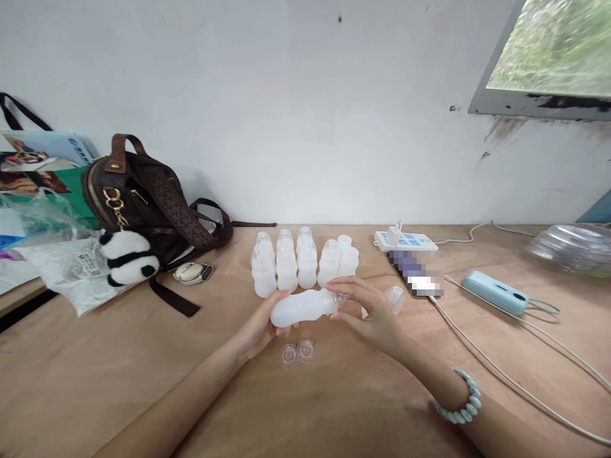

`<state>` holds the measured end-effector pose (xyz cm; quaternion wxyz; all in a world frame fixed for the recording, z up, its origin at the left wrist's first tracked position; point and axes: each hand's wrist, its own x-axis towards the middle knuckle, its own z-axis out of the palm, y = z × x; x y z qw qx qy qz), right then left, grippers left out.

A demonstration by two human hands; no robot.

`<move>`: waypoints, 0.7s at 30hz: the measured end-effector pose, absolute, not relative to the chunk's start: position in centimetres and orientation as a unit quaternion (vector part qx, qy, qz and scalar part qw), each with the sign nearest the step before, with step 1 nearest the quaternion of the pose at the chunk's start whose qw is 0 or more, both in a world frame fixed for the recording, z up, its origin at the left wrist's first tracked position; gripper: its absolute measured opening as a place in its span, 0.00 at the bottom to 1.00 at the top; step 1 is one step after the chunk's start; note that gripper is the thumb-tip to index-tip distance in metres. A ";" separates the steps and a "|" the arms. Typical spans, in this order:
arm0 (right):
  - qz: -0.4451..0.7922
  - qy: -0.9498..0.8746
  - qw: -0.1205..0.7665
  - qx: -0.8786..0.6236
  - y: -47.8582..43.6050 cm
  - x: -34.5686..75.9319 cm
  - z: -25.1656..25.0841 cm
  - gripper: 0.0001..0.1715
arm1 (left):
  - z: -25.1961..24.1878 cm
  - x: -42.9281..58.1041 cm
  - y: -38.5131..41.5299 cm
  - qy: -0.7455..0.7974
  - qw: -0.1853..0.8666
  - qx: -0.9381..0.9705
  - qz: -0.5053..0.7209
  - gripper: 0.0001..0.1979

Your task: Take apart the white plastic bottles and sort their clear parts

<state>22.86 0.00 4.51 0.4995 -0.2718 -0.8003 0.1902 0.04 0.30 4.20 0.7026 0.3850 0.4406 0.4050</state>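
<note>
My left hand (261, 324) grips a small white plastic bottle (300, 306) lying sideways just above the wooden table (334, 394). At the bottle's neck, my right hand (370, 312) pinches a clear cap (340, 298) with its fingertips. Two clear caps (296, 352) lie on the table just below the bottle. Another clear cap (395, 298) stands to the right of my right hand. Behind the hands, several white bottles (303, 261) stand upright in a cluster, most with clear caps on.
A brown handbag (143, 197) with a panda plush (128, 256) sits at the back left beside plastic bags (57, 254). A white power strip (405, 240), a light blue device (495, 292) and white cables (515, 375) lie on the right. A clear plastic wrap (570, 248) sits far right.
</note>
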 end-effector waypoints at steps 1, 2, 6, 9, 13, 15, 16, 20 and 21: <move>0.186 -0.805 0.495 -0.269 -0.1 22.8 4.5 0.22 | 4.2 0.0 0.3 0.438 0.712 0.379 0.396 0.18; 0.182 -0.810 0.491 -0.265 -0.1 22.8 4.5 0.22 | 4.3 -0.1 0.4 0.437 0.721 0.373 0.387 0.17; 0.167 -0.824 0.480 -0.251 -0.2 22.8 4.5 0.23 | 4.2 -0.3 0.6 0.437 0.737 0.358 0.370 0.18; 0.150 -0.825 0.482 -0.255 -0.3 22.8 4.5 0.23 | 4.1 -0.4 0.7 0.430 0.738 0.355 0.380 0.17; 0.132 -0.829 0.484 -0.247 -0.4 22.8 4.5 0.21 | 3.8 -0.6 0.7 0.417 0.750 0.356 0.369 0.18; 0.130 -0.830 0.485 -0.245 -0.5 22.7 4.5 0.20 | 3.8 -0.5 0.7 0.421 0.747 0.363 0.364 0.18; 0.133 -0.829 0.484 -0.248 -0.5 22.7 4.5 0.19 | 3.8 -0.4 0.6 0.427 0.740 0.368 0.366 0.18; 0.164 -0.799 0.481 -0.322 -0.4 22.7 4.3 0.17 | 4.3 0.1 0.2 0.451 0.642 0.459 0.416 0.19; 0.187 -0.780 0.476 -0.359 -0.3 22.7 4.2 0.15 | 4.5 0.1 -0.1 0.450 0.590 0.508 0.436 0.19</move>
